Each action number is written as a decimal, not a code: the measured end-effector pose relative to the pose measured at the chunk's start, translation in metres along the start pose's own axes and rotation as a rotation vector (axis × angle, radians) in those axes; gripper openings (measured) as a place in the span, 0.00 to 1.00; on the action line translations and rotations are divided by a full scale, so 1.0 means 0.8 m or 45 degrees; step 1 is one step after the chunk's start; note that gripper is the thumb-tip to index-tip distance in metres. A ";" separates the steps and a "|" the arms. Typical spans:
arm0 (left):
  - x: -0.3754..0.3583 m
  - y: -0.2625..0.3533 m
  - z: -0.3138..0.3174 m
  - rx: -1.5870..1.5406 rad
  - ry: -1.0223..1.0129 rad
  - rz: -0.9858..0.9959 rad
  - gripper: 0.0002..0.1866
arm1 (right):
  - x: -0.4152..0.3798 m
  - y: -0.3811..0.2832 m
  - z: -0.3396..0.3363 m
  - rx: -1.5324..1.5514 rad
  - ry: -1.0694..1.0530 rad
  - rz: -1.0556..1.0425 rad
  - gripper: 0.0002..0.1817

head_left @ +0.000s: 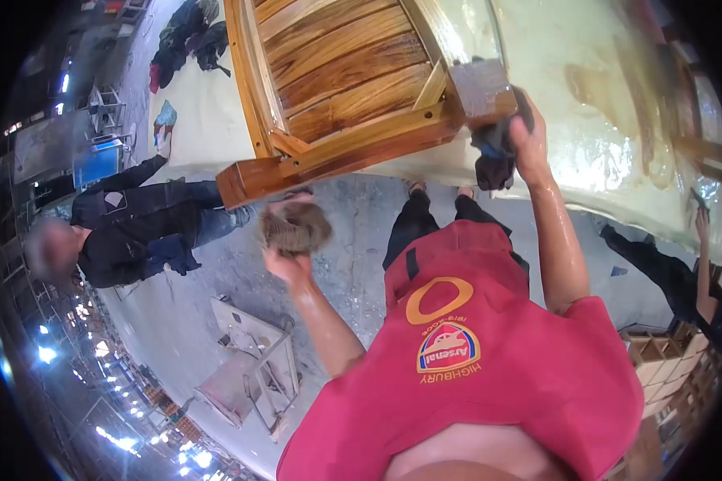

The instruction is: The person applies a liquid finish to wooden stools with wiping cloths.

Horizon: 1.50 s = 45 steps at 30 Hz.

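A glossy, wet-looking slatted wooden furniture piece lies on the pale-covered table in front of me. My left hand is closed around a bunched brown rag, just below the corner block at the piece's near left end and apart from the wood. At the other near corner, my right hand grips a dark rag close against the squared leg end. Part of that hand's fingers is hidden behind the rag and the wood.
The table's pale wet cover has brown stains on the right. Dark cloths lie at the upper left. A co-worker in dark clothes stands left, a hand on a bluish cloth. Another person works at right. A metal-framed stand is on the floor.
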<state>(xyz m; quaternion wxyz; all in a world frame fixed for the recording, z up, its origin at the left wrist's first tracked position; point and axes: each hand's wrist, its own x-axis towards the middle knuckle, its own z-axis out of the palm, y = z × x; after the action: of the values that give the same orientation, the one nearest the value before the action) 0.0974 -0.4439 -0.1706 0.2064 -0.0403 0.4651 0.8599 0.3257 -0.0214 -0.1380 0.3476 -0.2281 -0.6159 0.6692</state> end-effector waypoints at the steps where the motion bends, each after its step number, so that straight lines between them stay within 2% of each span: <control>1: -0.011 -0.012 0.005 0.091 0.006 0.033 0.31 | 0.006 0.010 -0.009 0.081 -0.109 -0.082 0.46; 4: -0.034 -0.059 0.032 0.285 0.070 0.073 0.30 | 0.009 0.020 -0.022 -0.148 -0.261 -0.069 0.58; 5: -0.023 -0.072 0.039 0.300 0.131 0.068 0.29 | 0.006 0.026 -0.021 -0.260 -0.213 -0.036 0.61; 6: -0.008 -0.084 0.046 0.313 0.196 0.065 0.29 | 0.009 0.052 -0.029 -0.417 -0.294 0.112 0.59; 7: 0.012 -0.098 0.056 0.898 0.053 0.444 0.30 | 0.013 0.087 -0.046 -0.572 -0.379 0.265 0.58; 8: 0.033 -0.110 0.064 1.479 -0.109 0.828 0.31 | 0.019 0.087 -0.040 -0.669 -0.471 0.358 0.51; 10: 0.072 -0.147 0.059 1.279 -0.304 0.268 0.33 | 0.031 0.083 -0.025 -0.876 -0.685 0.524 0.37; 12: 0.127 -0.148 0.041 1.548 -0.724 0.048 0.32 | 0.045 0.109 -0.024 -1.180 -0.963 0.708 0.28; 13: 0.147 -0.151 0.039 1.673 -0.933 -0.066 0.32 | 0.037 0.117 -0.028 -0.979 -0.819 0.504 0.27; 15: 0.151 -0.172 0.038 1.628 -0.817 0.216 0.30 | 0.021 0.137 -0.037 -0.609 -0.624 0.047 0.26; 16: 0.148 -0.180 0.040 1.604 -0.745 0.359 0.29 | 0.021 0.147 -0.039 -0.498 -0.594 0.105 0.26; 17: 0.145 -0.184 0.042 1.537 -0.659 0.338 0.29 | 0.022 0.156 -0.041 -0.387 -0.561 0.161 0.27; 18: 0.140 -0.171 0.053 1.485 -0.586 0.311 0.29 | 0.023 0.176 -0.055 -0.433 -0.647 0.354 0.28; 20: 0.132 -0.131 0.084 1.393 -0.542 0.313 0.31 | 0.027 0.113 -0.007 -0.291 -0.355 0.357 0.28; 21: 0.136 -0.102 0.107 1.345 -0.563 0.348 0.32 | 0.039 0.080 0.005 -0.449 -0.348 0.187 0.27; 22: 0.137 -0.070 0.138 1.262 -0.485 0.280 0.30 | 0.045 0.050 0.011 -0.611 -0.331 0.017 0.26; 23: 0.136 -0.033 0.171 1.176 -0.406 0.206 0.29 | 0.061 0.014 0.017 -0.542 -0.287 0.057 0.26; 24: 0.147 0.008 0.204 1.082 -0.501 0.341 0.25 | 0.080 -0.029 0.025 -0.472 -0.253 0.094 0.27; 25: 0.150 0.056 0.247 1.163 -0.443 0.310 0.24 | 0.096 -0.087 0.052 -0.387 -0.137 0.033 0.23; 26: 0.153 0.099 0.284 1.244 -0.521 0.402 0.28 | 0.111 -0.128 0.060 -0.488 -0.078 0.085 0.22; 28: 0.185 0.168 0.330 1.166 -0.619 0.062 0.32 | 0.142 -0.235 0.110 -0.140 -0.107 0.736 0.24; 30: 0.167 0.171 0.357 0.700 -0.875 0.355 0.34 | 0.215 -0.234 0.091 0.141 -0.542 0.529 0.22; 32: 0.168 0.165 0.373 0.457 -0.914 0.279 0.36 | 0.248 -0.206 0.087 0.204 -0.307 0.540 0.23; 33: 0.186 0.162 0.383 0.446 -0.843 0.104 0.36 | 0.260 -0.221 0.097 0.237 -0.196 0.522 0.24; 34: 0.205 0.157 0.394 0.439 -0.770 -0.074 0.37 | 0.241 -0.238 0.081 0.148 -0.321 0.420 0.22; 36: 0.181 0.128 0.381 0.293 -0.763 0.039 0.37 | 0.222 -0.204 0.069 0.412 0.064 0.421 0.20; 38: 0.167 0.095 0.355 -0.020 -0.505 -0.003 0.40 | 0.172 -0.105 0.014 0.591 0.023 0.392 0.27; 39: 0.208 0.059 0.297 -0.427 -0.939 -0.210 0.37 | 0.134 -0.080 0.010 0.366 0.010 0.409 0.34; 41: 0.266 -0.024 0.211 -0.449 -1.158 -0.152 0.34 | 0.094 0.028 -0.025 -0.058 -0.509 0.033 0.46; 42: 0.263 -0.065 0.187 -0.069 -0.912 0.093 0.33 | 0.074 0.013 0.010 -0.110 -0.178 0.192 0.42; 43: 0.256 -0.096 0.168 0.307 -0.645 0.325 0.34 | 0.068 0.019 0.016 -0.122 -0.120 0.162 0.42; 45: 0.261 -0.101 0.159 0.911 -0.339 0.668 0.37 | 0.084 0.017 0.023 -0.102 -0.248 0.261 0.41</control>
<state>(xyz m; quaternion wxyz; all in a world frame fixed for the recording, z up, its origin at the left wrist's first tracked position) -0.0453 -0.2348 -0.2170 0.0410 0.2633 0.6964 0.6663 0.2657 0.0170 -0.1409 0.2068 -0.2375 -0.6464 0.6950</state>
